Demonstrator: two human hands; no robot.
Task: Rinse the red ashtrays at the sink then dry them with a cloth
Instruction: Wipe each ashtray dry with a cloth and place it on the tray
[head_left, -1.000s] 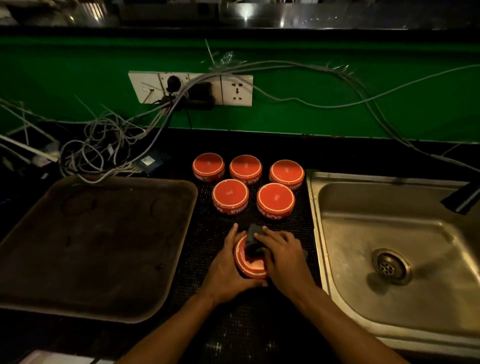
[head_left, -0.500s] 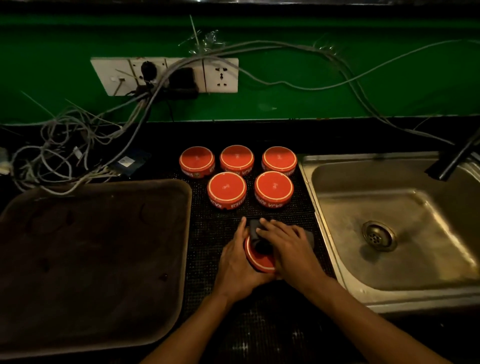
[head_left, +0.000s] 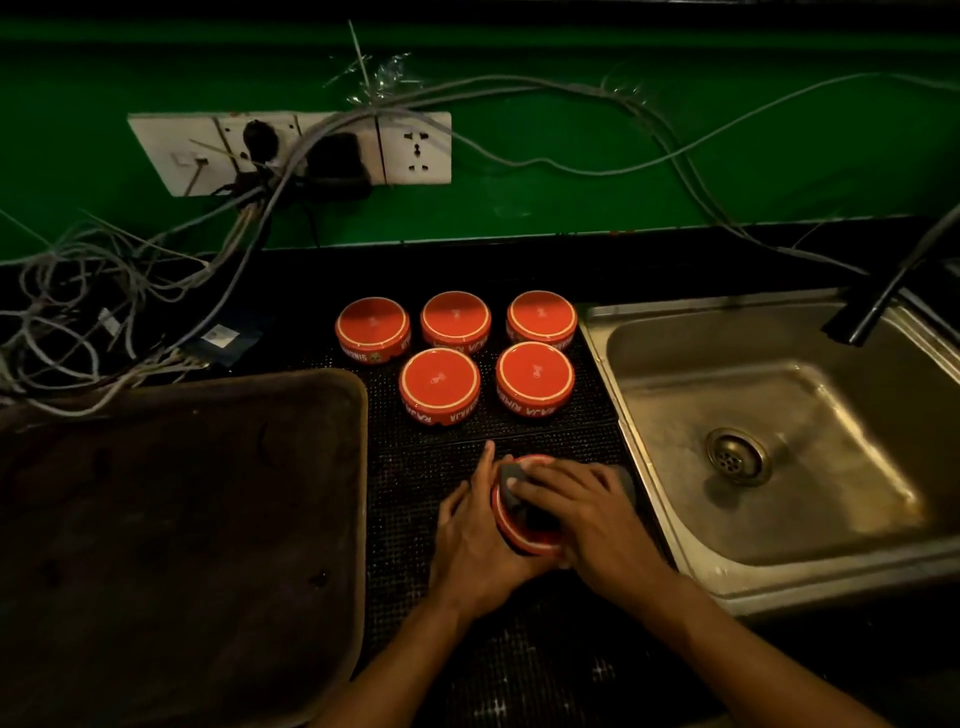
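Drying step: left hand (head_left: 475, 540) cups the sixth ashtray (head_left: 522, 540) on the bench mat, w/ right hand (head_left: 582, 512) pressing a dark cloth (head_left: 511, 486), probably inside it. Five ashtrays (head_left: 439, 382) wait at 12 o'clock. Next: set it beside them.

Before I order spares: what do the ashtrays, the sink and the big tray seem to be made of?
Ashtrays: probably glazed ceramic, glossy red with printed white lettering and a pale ring round the base. Sink: stainless steel by its look, a dull metal sheen with bright glints and a metal drain. Tray: hard to tell in this light; a matte dark brown, marked surface with rolled rim, perhaps plastic or worn metal.
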